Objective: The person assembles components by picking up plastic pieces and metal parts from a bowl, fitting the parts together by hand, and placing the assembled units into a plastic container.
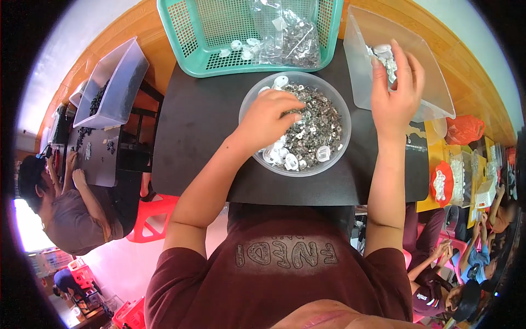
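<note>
On the dark table (189,129) stands a round clear plastic bowl (346,134) with many small metallic pieces (315,126) and several white round plastic parts (291,161). My left hand (268,118) reaches over the bowl's left side, touching or just above its contents. Its fingers curl, with a gap between thumb and fingertips; nothing shows in it. My right hand (399,90) is over a clear plastic bin (424,66) at the back right. Its thumb and fingers are apart, close to a small heap of white parts (385,55) in the bin.
Behind the bowl sits a green basket (189,63) with a clear bag of metallic pieces (298,44) and a few white parts. Another clear bin (123,82) is at left, near a seated person (76,211). More people work at right, by a red dish (441,185).
</note>
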Demonstrator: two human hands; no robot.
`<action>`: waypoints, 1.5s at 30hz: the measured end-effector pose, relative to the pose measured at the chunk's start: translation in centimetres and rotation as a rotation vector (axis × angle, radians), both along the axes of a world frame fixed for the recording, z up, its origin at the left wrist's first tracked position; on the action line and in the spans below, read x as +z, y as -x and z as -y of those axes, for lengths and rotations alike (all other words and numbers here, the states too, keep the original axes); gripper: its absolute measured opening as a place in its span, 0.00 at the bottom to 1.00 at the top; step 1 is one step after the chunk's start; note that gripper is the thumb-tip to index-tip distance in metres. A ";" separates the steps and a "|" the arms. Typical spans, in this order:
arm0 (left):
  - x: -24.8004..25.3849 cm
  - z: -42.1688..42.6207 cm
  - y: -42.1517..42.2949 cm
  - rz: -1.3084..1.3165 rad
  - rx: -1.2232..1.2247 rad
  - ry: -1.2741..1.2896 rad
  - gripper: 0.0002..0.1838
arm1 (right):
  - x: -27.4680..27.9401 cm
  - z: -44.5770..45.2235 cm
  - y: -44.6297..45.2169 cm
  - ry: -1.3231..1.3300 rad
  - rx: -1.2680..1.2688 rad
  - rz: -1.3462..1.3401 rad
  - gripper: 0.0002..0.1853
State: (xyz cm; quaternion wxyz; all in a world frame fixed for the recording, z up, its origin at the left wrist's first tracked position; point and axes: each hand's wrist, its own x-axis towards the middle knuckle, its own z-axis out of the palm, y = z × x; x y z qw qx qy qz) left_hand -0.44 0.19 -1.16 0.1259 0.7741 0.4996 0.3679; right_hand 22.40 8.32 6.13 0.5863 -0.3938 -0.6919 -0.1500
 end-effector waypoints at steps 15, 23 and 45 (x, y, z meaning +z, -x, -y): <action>-0.9 -0.2 0.1 -0.064 0.076 0.123 0.04 | -5.5 0.9 3.0 0.797 0.658 0.634 0.09; -1.5 -0.3 0.4 -0.009 0.066 0.051 0.04 | -6.2 1.3 3.8 0.940 0.728 0.568 0.10; 0.8 0.0 -0.8 0.785 -0.086 0.206 0.11 | -5.7 0.0 3.7 1.607 1.100 -0.537 0.09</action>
